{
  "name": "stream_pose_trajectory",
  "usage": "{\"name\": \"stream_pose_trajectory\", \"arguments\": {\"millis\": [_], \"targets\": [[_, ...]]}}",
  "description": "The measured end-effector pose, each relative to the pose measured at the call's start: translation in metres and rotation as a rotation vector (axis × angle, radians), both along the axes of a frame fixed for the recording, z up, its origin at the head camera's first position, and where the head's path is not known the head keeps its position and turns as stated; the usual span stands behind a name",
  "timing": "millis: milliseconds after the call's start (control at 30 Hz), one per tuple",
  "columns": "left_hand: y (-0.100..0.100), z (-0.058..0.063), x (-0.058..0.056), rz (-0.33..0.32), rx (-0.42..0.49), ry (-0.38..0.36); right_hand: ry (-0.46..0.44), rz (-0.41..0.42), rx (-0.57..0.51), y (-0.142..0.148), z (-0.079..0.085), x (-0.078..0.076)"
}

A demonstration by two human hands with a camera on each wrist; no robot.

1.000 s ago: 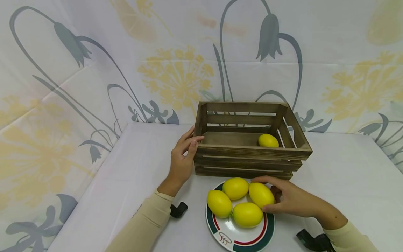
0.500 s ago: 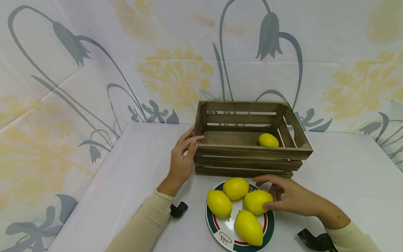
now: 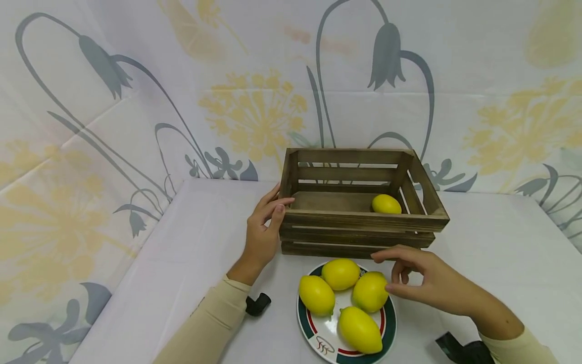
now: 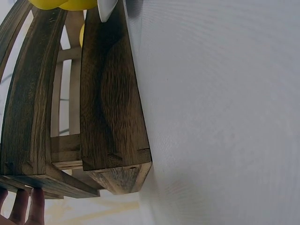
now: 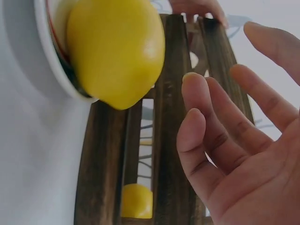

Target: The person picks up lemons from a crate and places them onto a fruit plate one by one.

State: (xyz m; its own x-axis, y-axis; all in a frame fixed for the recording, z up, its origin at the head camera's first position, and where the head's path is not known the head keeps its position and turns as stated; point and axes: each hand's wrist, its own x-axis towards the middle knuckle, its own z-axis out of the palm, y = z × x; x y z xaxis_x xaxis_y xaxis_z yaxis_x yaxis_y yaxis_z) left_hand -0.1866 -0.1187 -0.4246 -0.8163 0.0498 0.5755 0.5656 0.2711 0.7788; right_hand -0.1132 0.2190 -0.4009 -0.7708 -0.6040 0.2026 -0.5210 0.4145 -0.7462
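My left hand (image 3: pixel 264 232) holds the left end of a slatted wooden crate (image 3: pixel 359 220), with fingertips over the rim and the thumb by the front corner. Several yellow lemons lie on a round white plate (image 3: pixel 336 349) with a green and red band, in front of the crate. Just right of the plate, my right hand (image 3: pixel 432 278) hovers with loosely bent fingers and nothing in them. Its thumb tip is right at the edge of the nearest lemon (image 3: pixel 370 291); in the right wrist view a gap shows between the fingers and that lemon (image 5: pixel 117 51).
One lemon (image 3: pixel 386 203) lies inside the crate near its right end. A floral cloth (image 3: pixel 263 111) hangs behind, and a white cloth (image 3: pixel 191 242) covers the table. Black wrist devices (image 3: pixel 258 304) show below both hands.
My right hand has let go of the right-hand lemon and drawn back to the right. That lemon has shifted, and the front lemon has turned and rolled toward the plate's near edge.
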Motion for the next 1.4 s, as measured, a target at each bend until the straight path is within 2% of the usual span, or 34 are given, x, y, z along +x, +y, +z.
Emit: {"name": "stream_pose_trajectory", "arguments": {"millis": [233, 500, 733, 900, 1100, 1267, 1400], "targets": [[0.0, -0.001, -0.001, -0.003, -0.001, 0.007, 0.103, -0.055, 0.0, -0.006, 0.01, 0.009], [0.003, -0.002, 0.001, -0.001, 0.007, -0.011, 0.282, -0.063, -0.09, -0.011, 0.023, 0.02], [-0.001, 0.001, 0.001, -0.006, -0.012, -0.02, 0.322, -0.114, -0.17, -0.021, 0.039, 0.026], [-0.002, 0.0, 0.001, -0.012, 0.004, -0.019, 0.436, -0.103, -0.141, -0.026, 0.057, 0.018], [-0.002, 0.002, 0.002, -0.022, 0.009, -0.028, 0.523, -0.024, 0.024, -0.036, 0.094, 0.002], [-0.002, 0.0, 0.002, -0.014, 0.012, -0.041, 0.515, -0.015, 0.144, -0.038, 0.126, -0.016], [0.0, 0.001, 0.002, -0.013, 0.013, -0.042, 0.499, -0.028, 0.233, -0.035, 0.148, -0.036]]}}
